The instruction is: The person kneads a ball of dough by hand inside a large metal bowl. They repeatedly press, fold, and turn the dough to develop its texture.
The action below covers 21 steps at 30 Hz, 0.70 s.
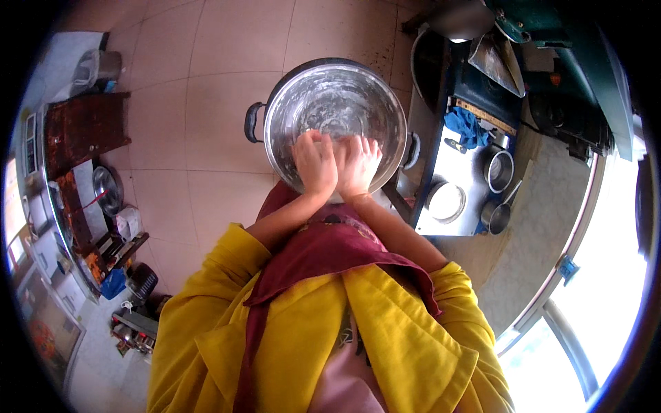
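A wide steel pot [336, 96] with two dark side handles stands before me, its inner wall smeared with whitish streaks. Both hands are low inside it, side by side at the near rim. The fingers of my left hand [317, 165] are bent and pressed together. My right hand [357, 165] touches or nearly touches it, with fingers curled inward. What lies under or between my palms is hidden by the hands.
At right a counter holds a round white-looking dish [446, 202], a steel bowl [499, 171], a small saucepan [495, 217] and a blue cloth [466, 128]. At left stand a dark red wooden cabinet [89, 126] and a steel basin [107, 189]. The floor [227, 131] is tiled.
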### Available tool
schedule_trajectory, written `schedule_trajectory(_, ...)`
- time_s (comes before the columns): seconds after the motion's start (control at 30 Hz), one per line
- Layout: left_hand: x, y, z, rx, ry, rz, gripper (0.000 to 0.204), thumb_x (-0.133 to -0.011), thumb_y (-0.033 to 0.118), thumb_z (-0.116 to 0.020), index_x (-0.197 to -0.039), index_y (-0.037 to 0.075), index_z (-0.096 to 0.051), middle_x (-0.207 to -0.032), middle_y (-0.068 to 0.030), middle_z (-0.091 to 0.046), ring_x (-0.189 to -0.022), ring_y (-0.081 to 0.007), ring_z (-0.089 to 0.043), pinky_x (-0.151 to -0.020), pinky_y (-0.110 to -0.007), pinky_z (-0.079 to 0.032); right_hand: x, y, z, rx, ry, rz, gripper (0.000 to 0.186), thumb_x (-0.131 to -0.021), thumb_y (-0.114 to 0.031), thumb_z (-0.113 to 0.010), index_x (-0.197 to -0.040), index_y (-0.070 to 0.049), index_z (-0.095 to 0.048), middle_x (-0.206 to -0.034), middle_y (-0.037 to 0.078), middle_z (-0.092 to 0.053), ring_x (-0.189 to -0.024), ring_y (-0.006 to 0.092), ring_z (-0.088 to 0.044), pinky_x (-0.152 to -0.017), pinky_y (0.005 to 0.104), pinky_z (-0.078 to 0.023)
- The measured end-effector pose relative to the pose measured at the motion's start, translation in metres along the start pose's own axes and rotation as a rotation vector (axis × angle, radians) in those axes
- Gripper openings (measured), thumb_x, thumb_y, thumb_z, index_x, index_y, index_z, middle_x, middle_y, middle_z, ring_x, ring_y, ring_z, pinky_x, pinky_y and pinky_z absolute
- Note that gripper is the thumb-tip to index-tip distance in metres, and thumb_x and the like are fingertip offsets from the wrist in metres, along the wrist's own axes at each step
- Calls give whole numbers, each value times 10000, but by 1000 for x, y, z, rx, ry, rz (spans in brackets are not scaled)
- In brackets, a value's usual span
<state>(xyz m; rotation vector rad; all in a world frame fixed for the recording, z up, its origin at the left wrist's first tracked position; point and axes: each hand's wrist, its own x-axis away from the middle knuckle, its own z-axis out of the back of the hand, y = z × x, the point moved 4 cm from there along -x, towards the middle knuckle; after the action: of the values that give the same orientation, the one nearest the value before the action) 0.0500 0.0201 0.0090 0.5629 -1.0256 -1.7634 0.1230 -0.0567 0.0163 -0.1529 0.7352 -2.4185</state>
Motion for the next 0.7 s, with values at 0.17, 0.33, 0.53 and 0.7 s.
schedule_trajectory(0.17,-12,-18,-8,-58,-48,-291,285,-975,228,-453,-904,61,-672,-949,-124,-654,-1030,-326,-594,-969,-443,-409,-4,4,-13,21,102,127,248,-802,-329,-572,-937,-140,-659,-895,69,-636,-927,294,-576,-902,431,-395)
schedule_trajectory(0.33,-42,-17,-20,-92,-114,-236,217,-912,190,-497,-861,73,-673,-879,-104,-650,-858,-330,-608,-784,-436,-460,-36,7,-19,9,21,120,243,-808,-350,-557,-879,-138,-652,-883,79,-638,-882,315,-591,-835,432,-428)
schedule_trajectory(0.53,-77,-18,-38,-268,-155,-159,201,-879,196,-524,-730,78,-591,-808,-104,-631,-778,-338,-606,-694,-454,-466,-84,18,-37,-8,-175,26,212,-844,-301,-520,-806,-123,-629,-850,103,-661,-834,346,-609,-761,449,-475)
schedule_trajectory(0.7,-95,-19,-50,-325,-134,-39,285,-892,267,-499,-698,95,-617,-749,-125,-656,-728,-370,-639,-652,-489,-499,-110,17,-43,18,-297,-191,331,-889,-335,-469,-772,-79,-643,-808,192,-671,-798,418,-646,-725,519,-516)
